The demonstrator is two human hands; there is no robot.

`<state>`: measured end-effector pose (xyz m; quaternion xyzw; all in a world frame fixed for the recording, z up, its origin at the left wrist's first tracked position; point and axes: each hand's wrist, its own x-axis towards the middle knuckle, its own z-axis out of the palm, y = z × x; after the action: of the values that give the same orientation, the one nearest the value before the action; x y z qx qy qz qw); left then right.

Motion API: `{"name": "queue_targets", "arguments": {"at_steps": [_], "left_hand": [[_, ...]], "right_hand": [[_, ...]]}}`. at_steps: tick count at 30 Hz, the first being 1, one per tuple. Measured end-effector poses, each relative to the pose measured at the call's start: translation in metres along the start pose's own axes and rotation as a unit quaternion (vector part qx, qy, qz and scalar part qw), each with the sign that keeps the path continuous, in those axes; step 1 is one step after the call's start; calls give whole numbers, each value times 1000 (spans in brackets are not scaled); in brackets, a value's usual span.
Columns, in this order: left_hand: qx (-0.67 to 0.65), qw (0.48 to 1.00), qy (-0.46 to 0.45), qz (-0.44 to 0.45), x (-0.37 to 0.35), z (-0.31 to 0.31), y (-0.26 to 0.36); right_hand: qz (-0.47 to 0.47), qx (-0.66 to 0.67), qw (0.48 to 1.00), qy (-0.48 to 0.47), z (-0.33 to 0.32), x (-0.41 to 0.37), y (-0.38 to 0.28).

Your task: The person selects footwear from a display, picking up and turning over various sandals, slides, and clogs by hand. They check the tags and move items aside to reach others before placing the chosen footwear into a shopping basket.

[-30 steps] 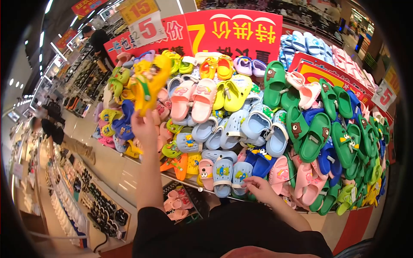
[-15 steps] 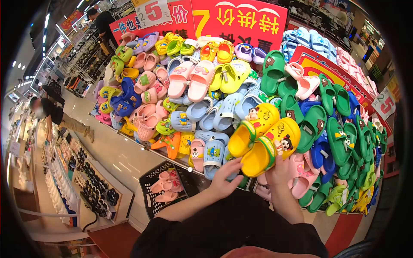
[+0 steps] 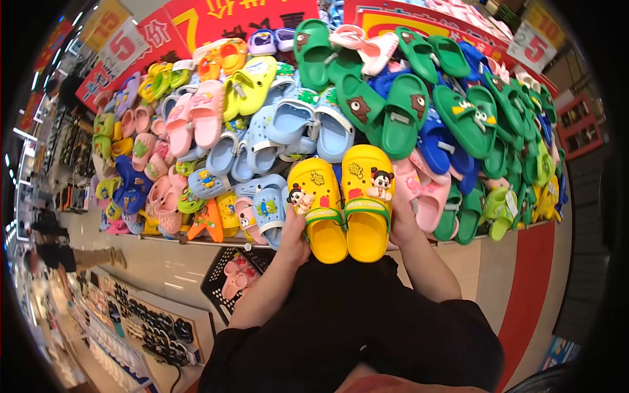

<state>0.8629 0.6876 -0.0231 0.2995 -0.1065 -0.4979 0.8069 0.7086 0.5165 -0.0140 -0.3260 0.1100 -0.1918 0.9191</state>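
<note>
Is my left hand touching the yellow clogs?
Touching: the head view shows your left hand against the outer left side of the yellow clogs.

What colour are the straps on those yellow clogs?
The straps are mostly green; they show best in the head view.

Display table (image 3: 216, 245) heaped high, light-blue clogs (image 3: 293, 123) mid-pile, pink slippers (image 3: 208, 116) to their left, green slippers (image 3: 401, 121) rightward, orange shoe (image 3: 208, 223) near front edge

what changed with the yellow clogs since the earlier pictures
The yellow clogs moved rightward and in close. At first only the left hand held them; now the right hand does too. The pink shoes in the black basket stayed put.
</note>
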Motion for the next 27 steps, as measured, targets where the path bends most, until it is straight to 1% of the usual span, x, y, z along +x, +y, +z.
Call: {"name": "queue_targets", "arguments": {"at_steps": [1,3,4,5,6,7,9,11,12,13,14,16,18,19,20,21,22,24,25,27], "left_hand": [[24,1000,-8,-7,1,1,-1],[78,997,-13,-26,0,6,-1],[79,996,-15,-36,0,6,-2],[113,993,-6,-40,-1,5,-2],[148,988,3,-43,0,4,-3],[149,988,1,-49,0,7,-4],[205,978,22,-24,-1,13,-4],[212,976,31,-36,-1,13,-4],[216,974,40,-43,0,14,-4],[218,974,39,-45,0,12,-5],[196,979,41,-45,0,9,-6],[176,982,45,-46,-1,8,-8],[183,977,89,-58,-1,12,-9],[183,977,91,-59,0,14,-7],[133,982,97,-89,0,16,-4],[84,984,103,-119,0,17,-1],[83,984,106,-118,0,21,2],[19,977,128,-167,-1,26,9],[24,979,111,-167,0,23,10],[4,976,117,-182,1,26,12]], "right_hand": [[-1,29,999,29,-1,-2,1],[2,33,999,41,-11,-9,3],[10,32,999,43,-15,-12,4],[15,35,997,68,-14,-12,4],[11,38,996,74,-14,-14,3],[16,42,997,69,-13,-16,3],[20,48,996,68,-14,-17,4],[41,31,994,101,-18,-16,8],[39,33,993,103,-17,-16,8],[34,0,993,114,-13,-15,8],[29,-33,991,125,-11,-15,8],[34,-13,992,117,-15,-15,11],[42,5,993,108,-14,-15,13],[40,28,989,136,-9,-13,14],[39,51,984,164,-4,-13,14],[62,64,984,156,0,-12,11],[64,65,984,155,2,-12,9],[75,95,985,127,6,-11,8],[85,92,985,114,4,-10,10],[91,96,985,113,0,-7,14]]}}
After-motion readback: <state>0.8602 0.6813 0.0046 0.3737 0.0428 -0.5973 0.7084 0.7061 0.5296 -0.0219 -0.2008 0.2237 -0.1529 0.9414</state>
